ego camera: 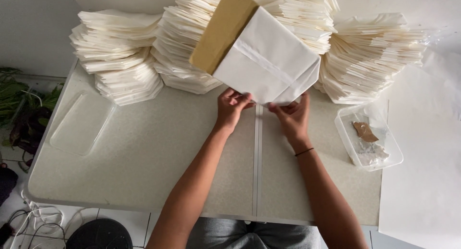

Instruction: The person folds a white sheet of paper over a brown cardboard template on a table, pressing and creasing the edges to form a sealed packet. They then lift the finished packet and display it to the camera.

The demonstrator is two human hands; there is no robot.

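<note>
Both hands pinch the near edge of a paper-wrapped block lifted off the table.

The left hand (pixel 232 106) and right hand (pixel 292 115) clamp the white paper (pixel 266 62) round a brown cardboard block (pixel 223 28), apparently keeping the fold taut. Beyond the grip rise stacks of folded cream paper (pixel 120 57); a clear plastic tray (pixel 369 136) sits right.

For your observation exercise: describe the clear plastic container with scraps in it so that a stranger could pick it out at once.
Start at the pale speckled table and go to its right edge, below the rightmost stack of folded white paper. There sits the clear plastic container. Unlike the flat clear lid on the left, it holds a brown scrap.
</note>
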